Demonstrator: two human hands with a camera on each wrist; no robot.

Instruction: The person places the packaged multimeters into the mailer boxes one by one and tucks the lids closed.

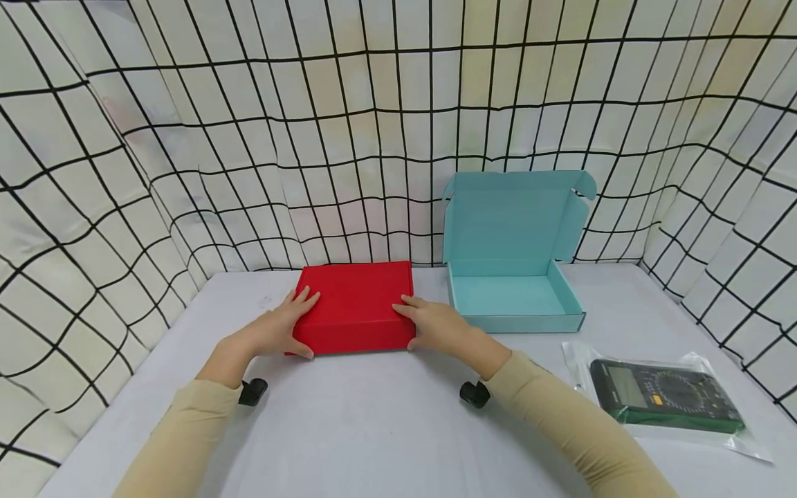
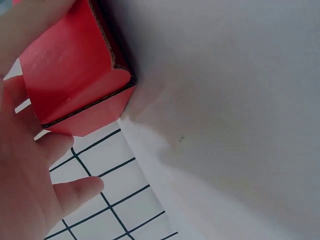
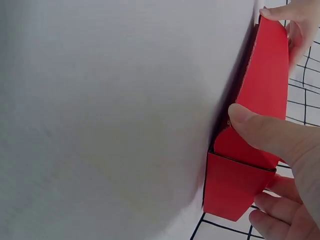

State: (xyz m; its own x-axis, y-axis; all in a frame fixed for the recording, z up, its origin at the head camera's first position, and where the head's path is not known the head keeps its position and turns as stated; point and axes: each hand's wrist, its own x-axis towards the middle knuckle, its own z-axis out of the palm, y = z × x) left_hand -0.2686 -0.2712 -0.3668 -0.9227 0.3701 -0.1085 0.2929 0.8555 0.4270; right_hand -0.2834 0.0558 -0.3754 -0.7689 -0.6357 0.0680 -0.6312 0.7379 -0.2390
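Observation:
A red cardboard box (image 1: 358,297) with its lid down lies at the back left of the white table. My left hand (image 1: 277,328) holds its left end, thumb at the front corner and fingers over the side and top. At the right end, my right hand (image 1: 438,325) holds it the same way. In the right wrist view, the right thumb (image 3: 265,131) presses the front flap near its lower edge, and the other fingers reach round the far side. The left wrist view shows the left fingers (image 2: 55,147) along the box's end panel (image 2: 95,116).
A light-blue box (image 1: 517,323) stands right of the red one, its lid raised. At the front right lies a black and green multimeter (image 1: 666,394) in a clear plastic bag (image 1: 756,446). White cloth (image 1: 373,173) with a black grid hangs round the table.

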